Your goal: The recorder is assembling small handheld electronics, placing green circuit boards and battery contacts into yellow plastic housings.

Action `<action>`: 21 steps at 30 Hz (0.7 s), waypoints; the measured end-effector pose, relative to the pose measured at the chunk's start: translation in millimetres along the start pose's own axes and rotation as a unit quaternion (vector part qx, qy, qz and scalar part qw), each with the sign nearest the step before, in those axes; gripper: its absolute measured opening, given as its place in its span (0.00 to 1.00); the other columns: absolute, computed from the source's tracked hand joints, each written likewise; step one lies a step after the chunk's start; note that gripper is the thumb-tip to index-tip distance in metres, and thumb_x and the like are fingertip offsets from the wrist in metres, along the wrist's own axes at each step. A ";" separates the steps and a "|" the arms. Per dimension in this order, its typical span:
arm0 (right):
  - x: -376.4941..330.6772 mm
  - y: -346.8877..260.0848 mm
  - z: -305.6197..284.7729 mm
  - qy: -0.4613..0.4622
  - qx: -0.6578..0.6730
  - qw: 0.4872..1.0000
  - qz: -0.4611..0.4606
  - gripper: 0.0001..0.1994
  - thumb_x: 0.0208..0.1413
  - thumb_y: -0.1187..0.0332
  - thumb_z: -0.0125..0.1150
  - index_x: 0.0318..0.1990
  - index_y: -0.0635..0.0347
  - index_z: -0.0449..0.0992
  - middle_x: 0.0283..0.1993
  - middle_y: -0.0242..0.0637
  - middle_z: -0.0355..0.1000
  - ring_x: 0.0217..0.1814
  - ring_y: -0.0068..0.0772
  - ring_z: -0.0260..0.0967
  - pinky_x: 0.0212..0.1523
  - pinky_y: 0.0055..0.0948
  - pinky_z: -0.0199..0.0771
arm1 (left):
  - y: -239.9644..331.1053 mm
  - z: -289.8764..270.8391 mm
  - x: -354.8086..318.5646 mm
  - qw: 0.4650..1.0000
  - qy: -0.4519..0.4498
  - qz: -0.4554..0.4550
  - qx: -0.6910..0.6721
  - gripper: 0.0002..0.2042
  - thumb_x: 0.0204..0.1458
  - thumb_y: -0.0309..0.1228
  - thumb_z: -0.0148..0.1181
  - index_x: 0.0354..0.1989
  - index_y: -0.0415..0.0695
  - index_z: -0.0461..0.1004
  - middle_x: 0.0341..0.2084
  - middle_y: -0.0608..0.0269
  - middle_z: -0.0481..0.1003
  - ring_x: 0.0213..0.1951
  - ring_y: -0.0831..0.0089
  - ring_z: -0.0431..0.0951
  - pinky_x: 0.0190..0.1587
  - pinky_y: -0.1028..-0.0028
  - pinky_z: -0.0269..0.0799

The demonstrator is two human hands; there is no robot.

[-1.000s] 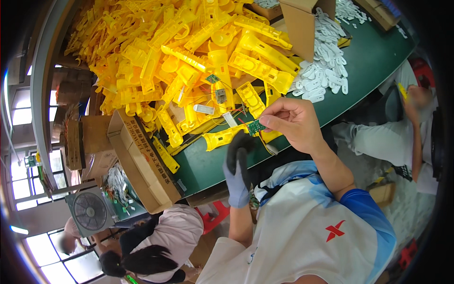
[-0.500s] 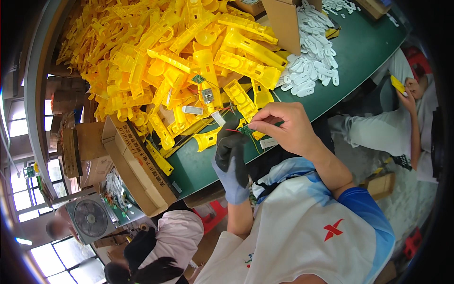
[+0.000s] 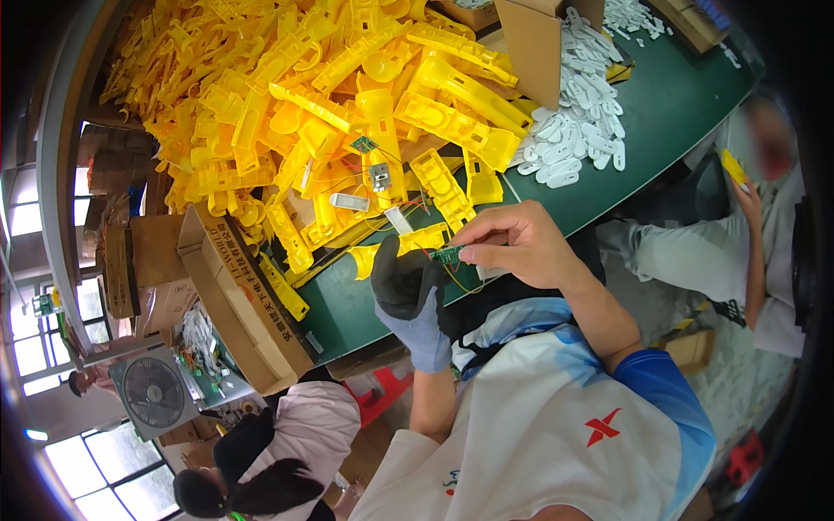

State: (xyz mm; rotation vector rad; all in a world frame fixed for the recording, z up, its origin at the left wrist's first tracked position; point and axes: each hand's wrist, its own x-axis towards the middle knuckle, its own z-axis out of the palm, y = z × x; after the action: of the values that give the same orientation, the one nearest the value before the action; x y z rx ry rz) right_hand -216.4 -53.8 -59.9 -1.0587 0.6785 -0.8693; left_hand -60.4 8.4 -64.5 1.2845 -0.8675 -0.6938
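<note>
My right hand [image 3: 526,246] pinches a small green circuit board [image 3: 448,255] between thumb and fingertips. Thin wires, one of them red, come off the board. Close to its left side is my left hand [image 3: 407,291], in a dark-palmed grey glove, its fingers curled and its thumb raised; whatever lies inside them is hidden. Just beyond, a yellow plastic housing [image 3: 446,189] lies open near a white rectangular part [image 3: 399,220] on wires. A second green board [image 3: 364,145] and a small metal-cased part [image 3: 380,177] rest on the heap.
A large pile of yellow housings [image 3: 252,95] covers the far left of the green table [image 3: 660,122]. White oval parts [image 3: 578,122] lie beside a cardboard box [image 3: 528,52]. An open carton [image 3: 248,304] stands at left. Co-workers sit at right [image 3: 695,247] and lower left [image 3: 304,434].
The board has turned and shows more plainly in my right hand, which has dropped slightly. My gloved left hand has shifted left, its thumb now apart from the board. The view has tilted a little.
</note>
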 end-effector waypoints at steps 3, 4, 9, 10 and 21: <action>3.6 -0.3 -3.0 -0.020 0.006 1.000 0.024 0.10 0.54 0.75 0.68 0.43 0.67 0.81 0.38 0.38 0.80 0.39 0.22 0.77 0.41 0.19 0.76 | -7.0 -10.0 -3.1 0.999 -0.003 -0.013 -0.042 0.29 0.46 0.10 0.60 0.59 0.39 0.67 0.35 0.59 0.77 0.35 0.75 0.77 0.37 0.75 0.77; 4.2 -1.3 -5.4 -0.022 -0.015 0.999 0.025 0.09 0.53 0.76 0.68 0.42 0.68 0.81 0.36 0.38 0.80 0.38 0.22 0.77 0.40 0.19 0.76 | -9.1 -10.0 -3.7 0.999 -0.011 0.014 -0.031 0.28 0.46 0.10 0.61 0.58 0.39 0.68 0.36 0.59 0.77 0.35 0.75 0.77 0.38 0.75 0.77; 2.4 -4.6 -17.3 -0.009 -0.052 0.998 0.015 0.07 0.52 0.77 0.69 0.39 0.68 0.83 0.33 0.39 0.81 0.34 0.22 0.78 0.39 0.19 0.77 | -19.0 -9.4 -11.3 0.987 -0.052 0.143 0.055 0.25 0.42 0.09 0.63 0.52 0.36 0.72 0.37 0.55 0.78 0.36 0.71 0.78 0.41 0.73 0.74; 2.1 -0.6 -20.5 -0.003 -0.030 0.999 0.017 0.07 0.51 0.77 0.69 0.38 0.69 0.83 0.33 0.39 0.81 0.34 0.22 0.78 0.38 0.19 0.77 | -18.5 -7.3 -12.0 0.990 -0.056 0.123 0.033 0.24 0.41 0.08 0.64 0.50 0.35 0.74 0.36 0.54 0.78 0.35 0.69 0.79 0.41 0.71 0.74; -12.1 -34.0 -40.7 0.021 -0.210 0.966 -0.147 0.06 0.48 0.76 0.71 0.35 0.63 0.84 0.32 0.38 0.81 0.33 0.25 0.77 0.36 0.21 0.75 | 32.7 77.2 156.1 0.624 -0.420 0.418 0.509 0.28 0.41 0.35 0.70 0.56 0.58 0.74 0.65 0.54 0.60 0.67 0.46 0.55 0.68 0.50 0.52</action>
State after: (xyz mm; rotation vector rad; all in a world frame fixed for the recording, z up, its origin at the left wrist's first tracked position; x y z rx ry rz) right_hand -265.1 -69.6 -41.7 -1.5534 0.7719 -1.0303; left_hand -46.6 -157.1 -2.8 1.1930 -2.7069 0.1236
